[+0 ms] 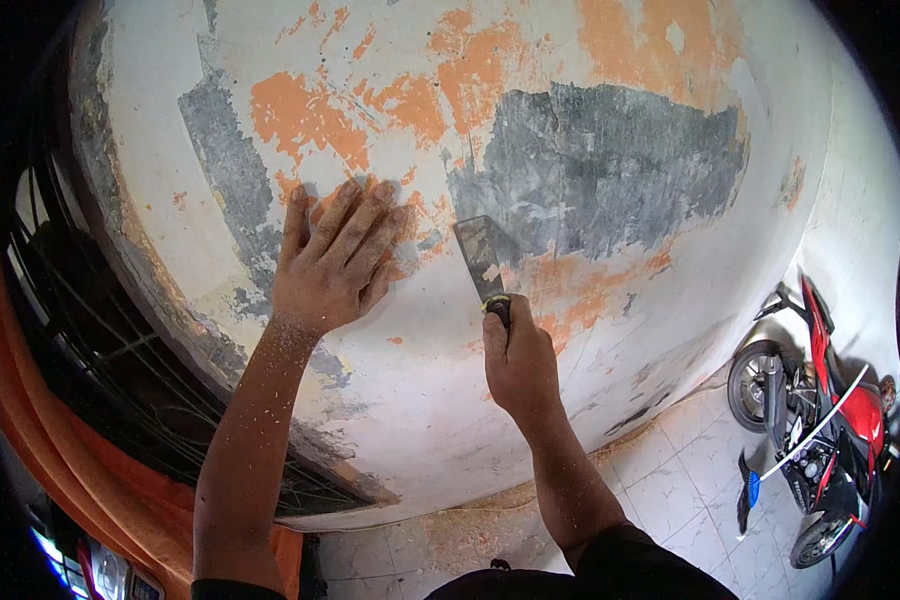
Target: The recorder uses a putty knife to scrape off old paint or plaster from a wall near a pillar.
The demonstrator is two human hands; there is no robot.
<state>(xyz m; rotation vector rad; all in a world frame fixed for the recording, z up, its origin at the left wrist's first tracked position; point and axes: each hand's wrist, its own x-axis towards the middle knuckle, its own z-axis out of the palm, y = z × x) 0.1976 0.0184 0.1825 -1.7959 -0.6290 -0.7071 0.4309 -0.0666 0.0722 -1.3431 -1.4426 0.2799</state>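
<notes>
My right hand (pixel 521 360) grips the handle of a scraper, or putty knife. Its flat metal blade (pixel 478 251) points up against the wall, at the lower left edge of a large bare grey patch (pixel 615 165). Flat on the wall to the left rests my left hand (pixel 337 259), fingers spread and holding nothing. White paint (pixel 420 360) covers much of the wall, broken by flaked areas of orange paint (pixel 311 120). A narrower grey strip (pixel 229 157) of bare plaster runs left of my left hand. Pale dust and flakes cling to my left forearm.
A dark window grille (pixel 120 345) and an orange curtain (pixel 67 450) border the wall at left. Debris (pixel 450 547) litters the tiled floor (pixel 682 487) along the wall's base. At right stand a red and black motorcycle (pixel 817 420) and a blue-headed broom (pixel 754 487) with a white stick.
</notes>
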